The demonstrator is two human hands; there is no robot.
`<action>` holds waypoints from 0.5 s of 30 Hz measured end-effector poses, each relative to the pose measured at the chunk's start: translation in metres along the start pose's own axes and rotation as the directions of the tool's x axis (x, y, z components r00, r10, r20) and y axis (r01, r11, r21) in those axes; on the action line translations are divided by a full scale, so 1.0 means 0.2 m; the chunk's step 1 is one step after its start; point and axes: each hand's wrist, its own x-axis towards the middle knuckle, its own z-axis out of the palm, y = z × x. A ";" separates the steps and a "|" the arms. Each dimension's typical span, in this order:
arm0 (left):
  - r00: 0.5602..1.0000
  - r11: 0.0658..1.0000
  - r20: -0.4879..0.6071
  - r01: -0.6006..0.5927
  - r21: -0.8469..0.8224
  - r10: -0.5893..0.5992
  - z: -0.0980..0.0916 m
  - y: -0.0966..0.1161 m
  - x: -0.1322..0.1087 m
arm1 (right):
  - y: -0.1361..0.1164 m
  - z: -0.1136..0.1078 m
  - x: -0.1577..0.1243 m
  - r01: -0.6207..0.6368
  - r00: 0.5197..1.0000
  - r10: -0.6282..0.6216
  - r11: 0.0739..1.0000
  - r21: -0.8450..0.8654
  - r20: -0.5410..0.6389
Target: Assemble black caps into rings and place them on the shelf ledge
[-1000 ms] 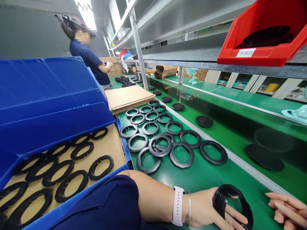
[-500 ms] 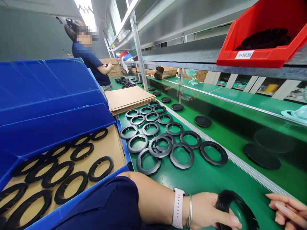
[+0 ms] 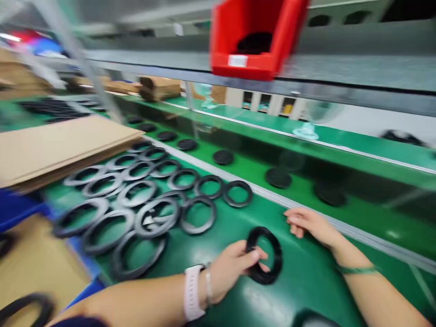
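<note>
My left hand (image 3: 235, 263), with a pink watch strap and a bracelet at the wrist, grips a black plastic ring (image 3: 277, 256). The ring is tilted up over the green work surface, its near side between thumb and fingers. To the right of it, my right hand (image 3: 306, 222) hovers near the metal rail, fingers loosely bent and partly apart, with nothing seen in them. Several more black rings (image 3: 198, 230) lie on the green surface to the left, some overlapping. At the bottom edge, a dark rounded object (image 3: 313, 318) is cut off.
Beyond the rail (image 3: 272, 197), black discs (image 3: 223, 157) lie in a row on a green strip. A red bin (image 3: 245, 68) with black parts hangs on the shelf above. Cardboard sheets (image 3: 61, 141) are stacked at left, beside a blue-edged box (image 3: 85, 290).
The view has swung right, bringing my right forearm into sight. My left hand still holds the ring, now shown whole. The co-worker has left the view.
</note>
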 end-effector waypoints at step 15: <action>0.978 0.983 -0.178 0.136 0.125 -0.113 -0.01 0.00 0.11 | 0.20 -0.83 -0.31 -0.484 0.125 -0.004 0.872 -0.065 -0.992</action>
